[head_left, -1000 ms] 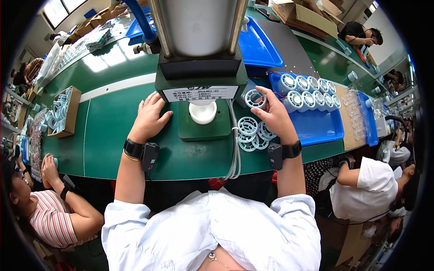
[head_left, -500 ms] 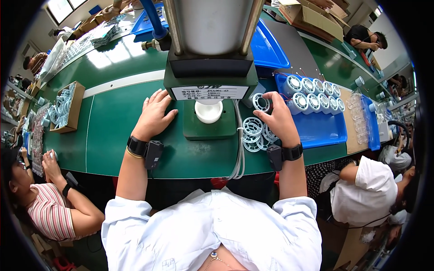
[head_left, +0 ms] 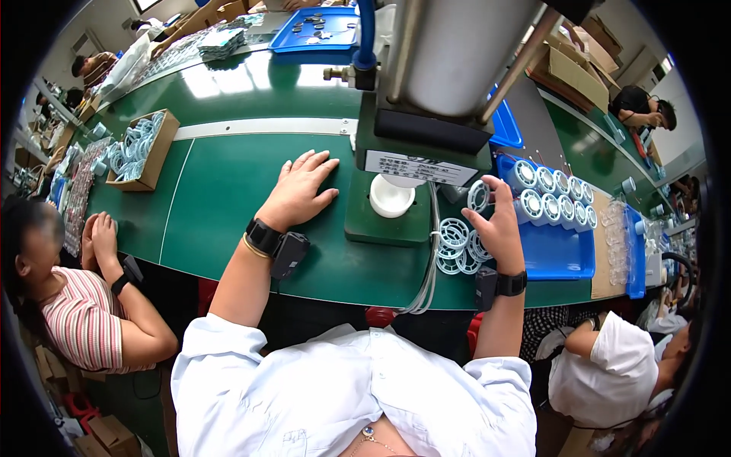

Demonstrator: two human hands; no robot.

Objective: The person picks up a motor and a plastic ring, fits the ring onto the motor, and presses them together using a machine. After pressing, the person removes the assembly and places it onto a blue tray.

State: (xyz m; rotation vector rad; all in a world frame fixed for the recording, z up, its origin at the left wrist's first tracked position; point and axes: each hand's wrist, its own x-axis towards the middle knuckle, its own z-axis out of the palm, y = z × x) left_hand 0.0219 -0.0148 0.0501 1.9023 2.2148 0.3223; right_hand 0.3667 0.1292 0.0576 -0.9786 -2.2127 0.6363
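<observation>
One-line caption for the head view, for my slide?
Right hand lifts a white ring part beside the press; left hand lies flat on the green table.

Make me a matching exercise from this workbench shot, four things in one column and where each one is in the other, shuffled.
Things:
1. left hand
2. right hand
3. white round cup
4. cardboard box of rings

Places:
A. on the press base, under the ram
B. holding a white plastic ring up by the blue tray
C. flat on the green table, left of the press
D. far left of the table

Pairs: 1-C, 2-B, 3-A, 4-D
</observation>
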